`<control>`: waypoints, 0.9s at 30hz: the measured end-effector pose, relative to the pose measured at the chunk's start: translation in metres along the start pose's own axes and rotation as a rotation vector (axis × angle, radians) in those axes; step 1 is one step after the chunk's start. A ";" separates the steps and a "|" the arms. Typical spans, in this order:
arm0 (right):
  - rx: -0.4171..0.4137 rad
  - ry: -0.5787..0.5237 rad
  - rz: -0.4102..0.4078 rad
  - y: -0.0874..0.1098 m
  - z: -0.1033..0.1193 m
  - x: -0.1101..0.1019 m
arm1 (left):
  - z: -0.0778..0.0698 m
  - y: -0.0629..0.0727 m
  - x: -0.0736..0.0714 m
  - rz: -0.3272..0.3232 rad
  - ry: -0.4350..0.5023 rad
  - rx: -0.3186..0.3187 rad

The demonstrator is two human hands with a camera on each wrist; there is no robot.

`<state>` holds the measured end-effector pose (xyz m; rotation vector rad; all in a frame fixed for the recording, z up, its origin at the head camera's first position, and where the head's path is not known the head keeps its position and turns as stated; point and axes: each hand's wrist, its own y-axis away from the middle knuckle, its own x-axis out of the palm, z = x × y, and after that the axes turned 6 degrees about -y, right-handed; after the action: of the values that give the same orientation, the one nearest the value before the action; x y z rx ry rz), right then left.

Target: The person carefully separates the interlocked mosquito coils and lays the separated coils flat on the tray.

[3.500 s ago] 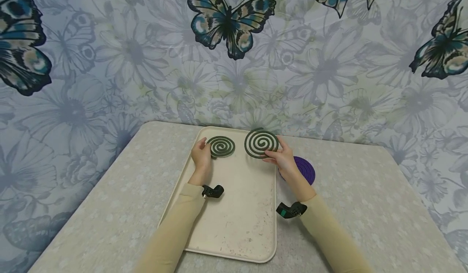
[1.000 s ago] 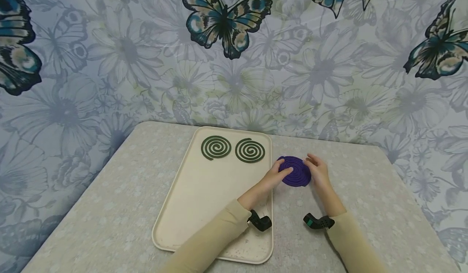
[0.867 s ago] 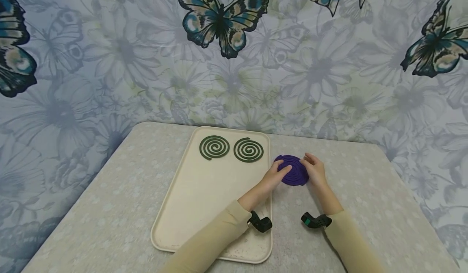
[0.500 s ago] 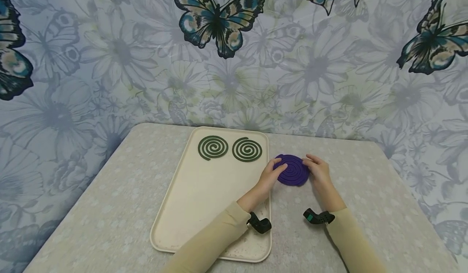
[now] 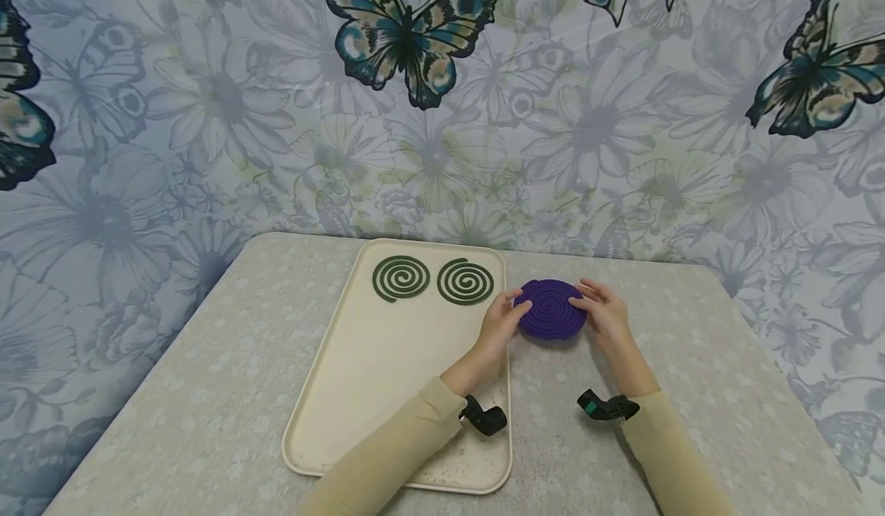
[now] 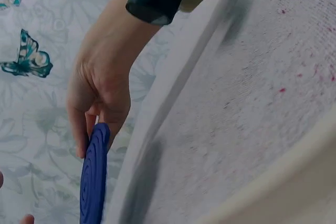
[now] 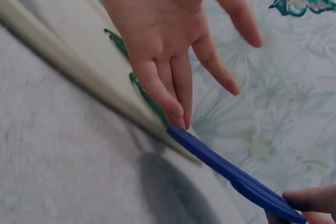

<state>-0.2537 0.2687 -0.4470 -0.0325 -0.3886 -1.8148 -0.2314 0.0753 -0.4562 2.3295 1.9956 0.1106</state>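
Observation:
A purple, tightly wound mosquito coil (image 5: 551,312) is held tilted above the table, just right of the tray. My left hand (image 5: 494,333) pinches its left edge, thumb on the upper face. At the opposite edge, my right hand (image 5: 611,324) grips it between thumb and fingers. In the right wrist view the purple coil (image 7: 226,167) appears edge-on over its shadow, and the left hand (image 7: 163,45) has some fingers spread away from it. The left wrist view shows the right hand (image 6: 102,87) at the far end. Two green mosquito coils (image 5: 401,278) lie side by side on the tray.
The cream tray (image 5: 380,378) with a raised rim lies lengthwise on the light patterned table (image 5: 193,362), my left forearm across its near part. Small specks mark the tray's near right corner. Behind the table hangs a butterfly-print backdrop (image 5: 442,155).
Earlier each hand held a green coil over the tray; both coils now lie on it. The hands have moved right to the purple coil, turning it slightly and raising it a little.

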 end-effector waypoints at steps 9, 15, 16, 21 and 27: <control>0.007 -0.209 0.008 0.026 0.026 0.027 | -0.014 -0.003 -0.027 -0.083 -0.069 0.181; 0.005 -0.216 0.048 0.041 0.039 0.055 | -0.028 -0.001 -0.047 -0.085 -0.061 0.270; 0.002 -0.222 0.057 0.042 0.040 0.060 | -0.031 -0.001 -0.050 -0.085 -0.058 0.281; -0.009 -0.305 0.140 0.047 0.045 0.077 | -0.047 0.000 -0.071 -0.093 -0.024 0.319; 0.000 -0.322 0.304 0.063 0.054 0.097 | -0.069 0.007 -0.096 -0.125 0.011 0.319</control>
<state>-0.2308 0.1791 -0.3589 -0.3688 -0.5780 -1.5083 -0.2459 -0.0199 -0.3875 2.3702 2.3061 -0.2194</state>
